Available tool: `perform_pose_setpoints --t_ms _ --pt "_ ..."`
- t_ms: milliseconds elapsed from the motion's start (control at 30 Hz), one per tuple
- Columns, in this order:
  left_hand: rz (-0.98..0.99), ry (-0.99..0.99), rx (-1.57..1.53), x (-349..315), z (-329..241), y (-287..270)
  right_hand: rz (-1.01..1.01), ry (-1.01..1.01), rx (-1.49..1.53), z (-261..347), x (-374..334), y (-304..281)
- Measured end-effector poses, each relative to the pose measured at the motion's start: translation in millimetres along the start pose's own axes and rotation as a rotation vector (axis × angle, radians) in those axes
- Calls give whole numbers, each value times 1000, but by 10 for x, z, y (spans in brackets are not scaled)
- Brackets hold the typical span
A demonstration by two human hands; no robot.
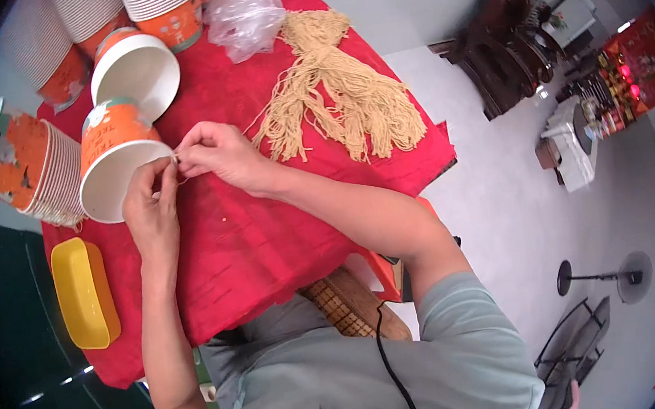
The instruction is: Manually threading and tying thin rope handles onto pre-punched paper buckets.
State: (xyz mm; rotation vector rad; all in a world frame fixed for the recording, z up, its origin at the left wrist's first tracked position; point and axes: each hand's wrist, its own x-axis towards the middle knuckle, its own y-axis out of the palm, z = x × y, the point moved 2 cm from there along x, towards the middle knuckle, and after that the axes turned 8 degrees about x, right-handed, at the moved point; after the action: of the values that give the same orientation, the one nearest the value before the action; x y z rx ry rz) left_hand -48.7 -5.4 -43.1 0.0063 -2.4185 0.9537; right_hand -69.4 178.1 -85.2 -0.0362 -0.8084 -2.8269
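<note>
An orange paper cup [116,151] with a white inside lies on its side on the red tablecloth [244,245]. My left hand [150,203] grips its rim. My right hand [212,154] pinches a short beige string right at that rim, the fingertips of both hands touching. A big bundle of beige strings [340,91] lies just beyond my right hand.
A second open cup [136,71] lies behind the first. Stacks of cups [36,167] line the left and far edge. A crumpled clear plastic bag [243,10] sits near the strings. A yellow tray [83,292] rests at the table's left edge. A dark wooden chair [502,46] and a fan [607,279] stand on the floor at right.
</note>
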Motion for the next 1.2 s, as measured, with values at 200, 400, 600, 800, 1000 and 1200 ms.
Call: perform_pose_setpoints --t_ms 200,400,600,800,1000,1200 --pt "27 28 -14 -26 -88 -5 36 -83 -69 3 -41 -23" --pt "-63 88 -22 -36 -180 -94 113 -104 27 175 -123 112" --pt "-196 181 34 -80 -314 -274 156 -52 231 230 -188 402" --pt "-230 328 209 9 -498 -307 135 -92 163 305 -368 328" --pt "-190 370 128 49 -504 -430 41 -910 -889 636 -484 451" --pt "-154 371 131 83 -478 -585 -12 -1089 -1127 754 -443 482"
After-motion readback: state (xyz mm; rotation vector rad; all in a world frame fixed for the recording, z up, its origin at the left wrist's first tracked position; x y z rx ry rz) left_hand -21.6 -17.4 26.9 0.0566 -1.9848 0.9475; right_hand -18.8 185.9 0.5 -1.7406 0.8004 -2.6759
